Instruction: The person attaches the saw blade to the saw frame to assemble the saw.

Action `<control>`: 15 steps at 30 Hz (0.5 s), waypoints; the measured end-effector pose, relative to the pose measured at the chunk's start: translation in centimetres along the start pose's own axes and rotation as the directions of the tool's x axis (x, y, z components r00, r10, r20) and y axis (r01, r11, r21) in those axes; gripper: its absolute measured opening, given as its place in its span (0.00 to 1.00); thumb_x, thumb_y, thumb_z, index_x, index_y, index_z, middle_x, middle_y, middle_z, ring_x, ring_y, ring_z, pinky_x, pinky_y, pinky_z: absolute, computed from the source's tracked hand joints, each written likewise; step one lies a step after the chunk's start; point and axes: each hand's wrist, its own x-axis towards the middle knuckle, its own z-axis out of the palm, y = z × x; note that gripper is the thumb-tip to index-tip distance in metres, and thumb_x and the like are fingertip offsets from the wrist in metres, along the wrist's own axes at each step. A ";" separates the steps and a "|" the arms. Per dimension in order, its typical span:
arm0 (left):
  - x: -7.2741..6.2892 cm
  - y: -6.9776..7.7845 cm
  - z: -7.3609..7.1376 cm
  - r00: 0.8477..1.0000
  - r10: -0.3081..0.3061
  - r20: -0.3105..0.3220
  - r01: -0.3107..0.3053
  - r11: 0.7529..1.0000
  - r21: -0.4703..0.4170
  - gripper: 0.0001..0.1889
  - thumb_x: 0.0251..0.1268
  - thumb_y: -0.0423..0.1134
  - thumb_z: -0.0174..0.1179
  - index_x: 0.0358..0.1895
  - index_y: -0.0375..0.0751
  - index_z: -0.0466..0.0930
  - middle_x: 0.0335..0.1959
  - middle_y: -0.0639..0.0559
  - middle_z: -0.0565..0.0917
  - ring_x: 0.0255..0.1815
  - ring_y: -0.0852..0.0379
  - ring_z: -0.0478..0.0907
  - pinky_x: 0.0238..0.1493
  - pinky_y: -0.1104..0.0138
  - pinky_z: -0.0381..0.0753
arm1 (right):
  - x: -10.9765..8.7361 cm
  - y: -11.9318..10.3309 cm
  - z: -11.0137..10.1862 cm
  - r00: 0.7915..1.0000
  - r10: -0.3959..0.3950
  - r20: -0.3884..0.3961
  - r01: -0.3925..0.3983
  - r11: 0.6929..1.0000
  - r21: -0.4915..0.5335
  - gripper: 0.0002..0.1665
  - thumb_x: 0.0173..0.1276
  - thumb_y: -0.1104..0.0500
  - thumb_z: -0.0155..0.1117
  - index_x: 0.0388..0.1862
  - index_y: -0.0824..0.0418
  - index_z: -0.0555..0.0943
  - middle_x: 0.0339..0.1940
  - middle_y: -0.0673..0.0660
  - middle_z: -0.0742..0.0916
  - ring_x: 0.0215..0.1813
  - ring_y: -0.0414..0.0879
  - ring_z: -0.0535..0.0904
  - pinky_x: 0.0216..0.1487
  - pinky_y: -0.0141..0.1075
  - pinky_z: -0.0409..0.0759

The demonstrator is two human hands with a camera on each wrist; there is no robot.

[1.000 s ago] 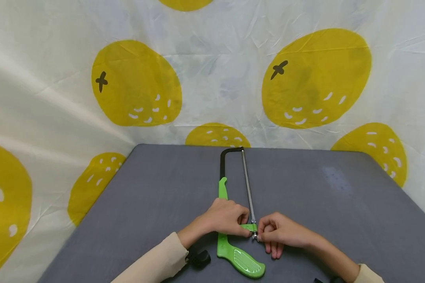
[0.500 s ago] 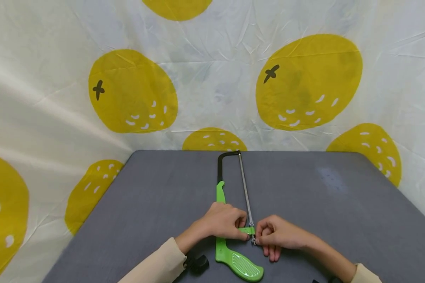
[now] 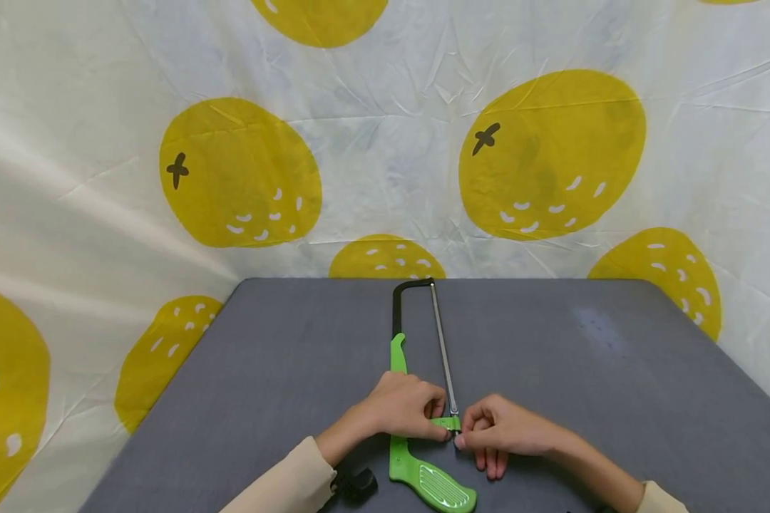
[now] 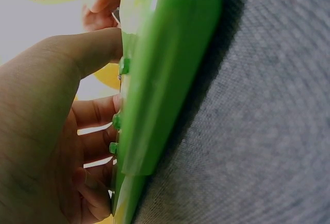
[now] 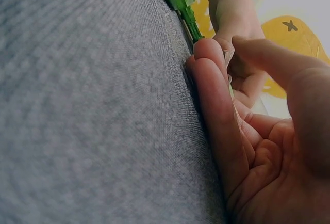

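A hacksaw (image 3: 398, 356) lies flat on the table, its green handle (image 3: 438, 487) towards me and its black bow at the far end. The thin metal blade (image 3: 443, 349) runs along its right side. My left hand (image 3: 404, 406) lies across the green frame, thumb and fingers holding the short green arm at the blade's near end. From the right, my right hand (image 3: 507, 427) pinches the small metal wing nut at that end between thumb and forefinger; the fingertips mostly hide it. The left wrist view shows the green handle (image 4: 165, 74) close up beside the left thumb (image 4: 98, 51).
The grey cloth-covered table (image 3: 552, 342) reaches back to a pale curtain (image 3: 385, 164) printed with yellow fruit. A black wrist strap piece (image 3: 359, 486) sits under the left sleeve (image 3: 289, 477). A pale patch (image 3: 597, 328) marks the cloth at right.
The head view has tilted slightly upwards, so everything sits lower. The right thumb has shifted over the wing nut, which showed more before. The left hand keeps its hold on the hacksaw.
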 end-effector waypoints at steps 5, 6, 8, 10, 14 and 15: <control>0.1 0.0 0.1 1.000 0.003 -0.001 -0.003 1.000 0.000 0.16 0.58 0.63 0.68 0.25 0.64 0.74 0.15 0.68 0.72 0.15 0.67 0.68 0.18 0.67 0.65 | 0.1 0.1 -0.1 1.000 -0.005 -0.004 0.005 1.000 0.000 0.18 0.76 0.57 0.62 0.38 0.74 0.82 0.20 0.57 0.87 0.18 0.38 0.84 0.21 0.38 0.84; 0.1 0.0 0.1 1.000 0.002 -0.001 -0.002 1.000 0.000 0.16 0.58 0.63 0.68 0.24 0.64 0.74 0.15 0.68 0.72 0.15 0.67 0.68 0.19 0.67 0.65 | 0.1 0.2 -0.1 1.000 -0.006 -0.004 0.006 1.000 -0.002 0.18 0.76 0.57 0.62 0.38 0.74 0.82 0.20 0.60 0.87 0.18 0.38 0.85 0.21 0.40 0.84; 0.1 0.0 0.0 1.000 0.001 -0.001 -0.001 1.000 0.000 0.16 0.58 0.63 0.68 0.24 0.64 0.74 0.15 0.69 0.72 0.15 0.67 0.69 0.19 0.67 0.65 | 0.1 0.1 -0.1 1.000 -0.008 0.000 0.008 1.000 -0.005 0.18 0.76 0.57 0.62 0.39 0.74 0.82 0.21 0.67 0.87 0.18 0.38 0.85 0.22 0.46 0.85; 0.0 0.0 0.0 1.000 -0.001 -0.002 0.001 1.000 0.002 0.16 0.58 0.63 0.68 0.24 0.64 0.74 0.15 0.69 0.72 0.15 0.67 0.69 0.19 0.67 0.65 | 0.1 0.1 -0.2 1.000 -0.010 0.004 0.010 1.000 -0.008 0.18 0.76 0.57 0.62 0.39 0.75 0.82 0.22 0.73 0.86 0.18 0.38 0.85 0.23 0.51 0.84; 0.1 -0.1 -0.1 1.000 0.000 -0.004 0.000 1.000 0.009 0.16 0.58 0.64 0.68 0.24 0.64 0.74 0.15 0.69 0.72 0.15 0.67 0.68 0.19 0.67 0.65 | 0.1 -0.1 -0.2 1.000 -0.008 0.003 0.008 1.000 -0.011 0.18 0.76 0.58 0.61 0.39 0.75 0.82 0.21 0.71 0.86 0.18 0.38 0.85 0.23 0.51 0.84; 0.1 -0.1 -0.1 1.000 0.001 -0.004 -0.001 1.000 0.009 0.16 0.58 0.64 0.68 0.24 0.64 0.74 0.15 0.69 0.72 0.15 0.67 0.68 0.19 0.67 0.65 | 0.1 -0.1 -0.2 1.000 -0.005 0.000 0.005 1.000 -0.012 0.18 0.76 0.58 0.61 0.38 0.75 0.82 0.21 0.69 0.87 0.18 0.38 0.85 0.23 0.49 0.84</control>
